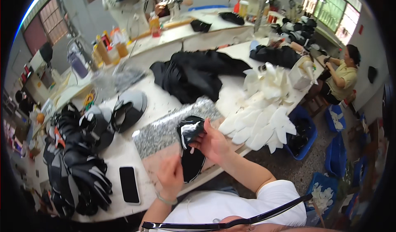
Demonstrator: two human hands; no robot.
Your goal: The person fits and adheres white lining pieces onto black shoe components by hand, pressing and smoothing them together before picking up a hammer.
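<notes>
A black shoe upper (194, 164) with a glossy, light-reflecting patch is held over the near edge of the table. My right hand (214, 143) grips its upper right side, thumb on top and fingers curled beneath. Close against its left edge is my left hand (170, 174), with fingers curled in; whatever they pinch is hidden. Under and behind the upper lies a speckled grey stone slab (159, 136), with a pinkish board (159, 162) along its near side.
White shoe-shaped pieces (260, 127) overlap at the right. Black cloth (194, 73) lies behind the slab. Black and grey uppers (78, 166) heap at the left, beside a phone (129, 184). Blue bins (303, 133) stand on the floor; another person (344, 77) sits far right.
</notes>
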